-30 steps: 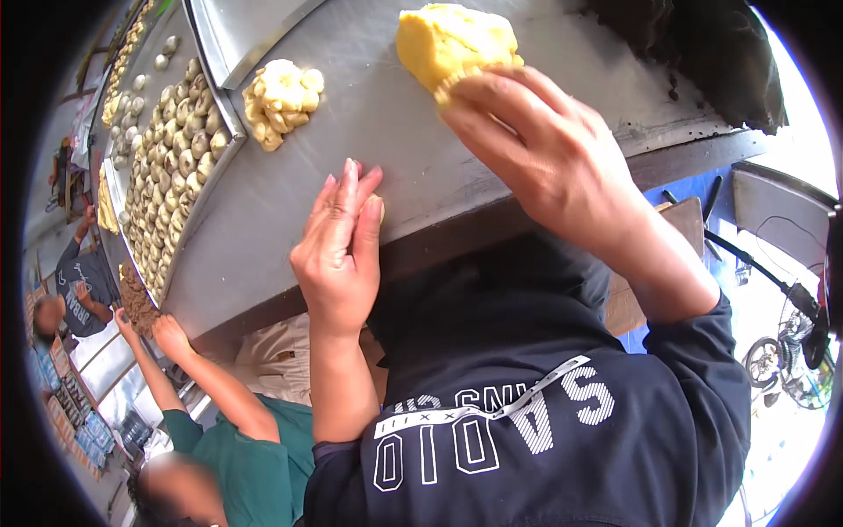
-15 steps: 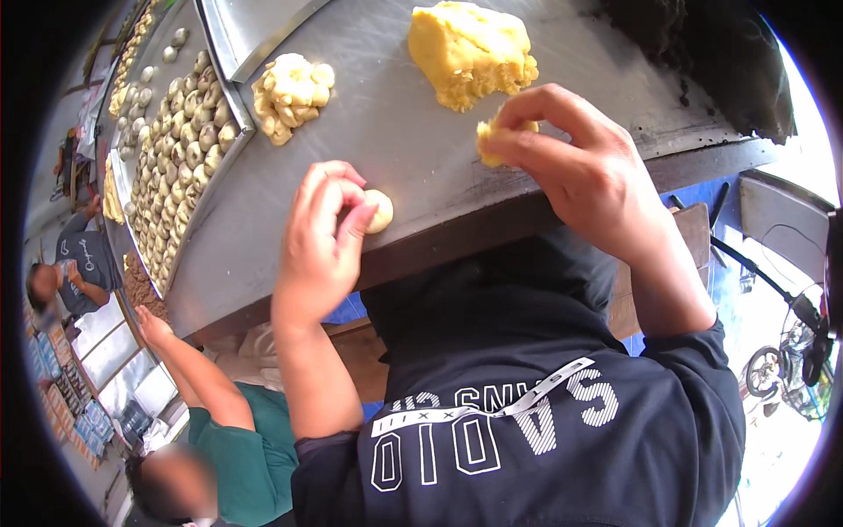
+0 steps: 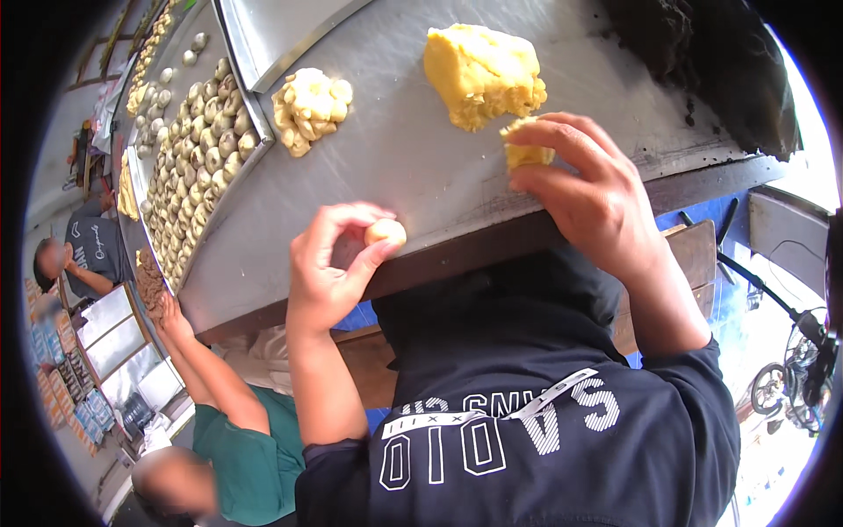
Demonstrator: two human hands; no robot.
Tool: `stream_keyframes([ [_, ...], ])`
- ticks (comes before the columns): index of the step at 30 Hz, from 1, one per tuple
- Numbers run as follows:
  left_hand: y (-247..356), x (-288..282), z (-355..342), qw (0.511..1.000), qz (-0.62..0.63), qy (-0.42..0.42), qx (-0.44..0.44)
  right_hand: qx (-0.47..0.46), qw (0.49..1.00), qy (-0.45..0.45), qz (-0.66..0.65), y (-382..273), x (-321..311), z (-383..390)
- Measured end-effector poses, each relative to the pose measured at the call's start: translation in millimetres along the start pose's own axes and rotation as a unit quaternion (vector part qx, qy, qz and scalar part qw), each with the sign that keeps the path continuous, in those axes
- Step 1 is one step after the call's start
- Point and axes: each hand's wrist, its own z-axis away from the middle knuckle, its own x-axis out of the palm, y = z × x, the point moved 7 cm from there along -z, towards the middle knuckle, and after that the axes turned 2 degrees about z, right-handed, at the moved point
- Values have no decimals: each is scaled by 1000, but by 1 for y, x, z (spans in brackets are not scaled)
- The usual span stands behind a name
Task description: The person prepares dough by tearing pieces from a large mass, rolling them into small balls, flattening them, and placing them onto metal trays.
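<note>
Near the table's front edge, my left hand (image 3: 329, 263) pinches a small pale dough ball (image 3: 385, 232) between thumb and curled fingers. To its right, my right hand (image 3: 593, 180) grips a torn piece of yellow dough (image 3: 529, 155) between thumb and fingertips. That piece is just in front of a large yellow dough lump (image 3: 483, 75) lying on the metal tabletop (image 3: 404, 149). Farther left on the table sits a heap of paler dough pieces (image 3: 309, 110).
A tray (image 3: 262, 145) full of round dough balls stands at the left, beside another metal tray (image 3: 272, 35). Black plastic (image 3: 702, 70) lies at the far right. A co-worker in a green shirt (image 3: 250, 457) reaches toward a brown mass (image 3: 149, 283); another person (image 3: 88, 250) is farther back.
The scene has shifted slightly right and down in view. My left fingers now arch more openly around the ball. My right fingers have spread, showing more of the yellow piece. The co-worker's hands meet the brown mass.
</note>
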Motion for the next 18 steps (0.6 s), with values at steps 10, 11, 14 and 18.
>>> stream_keyframes([
  [10,5,-73,-98,867,-442,222,-54,-4,992,-20,121,-6,21,-20],
  [11,3,-74,-108,867,-442,225,-53,-23,988,-13,153,-11,25,-24],
  [14,-18,-92,-123,840,-492,194,-120,15,987,-115,111,-9,24,-32],
  [18,-46,-122,-106,916,-322,204,-122,23,998,-42,-35,-1,0,-15],
])
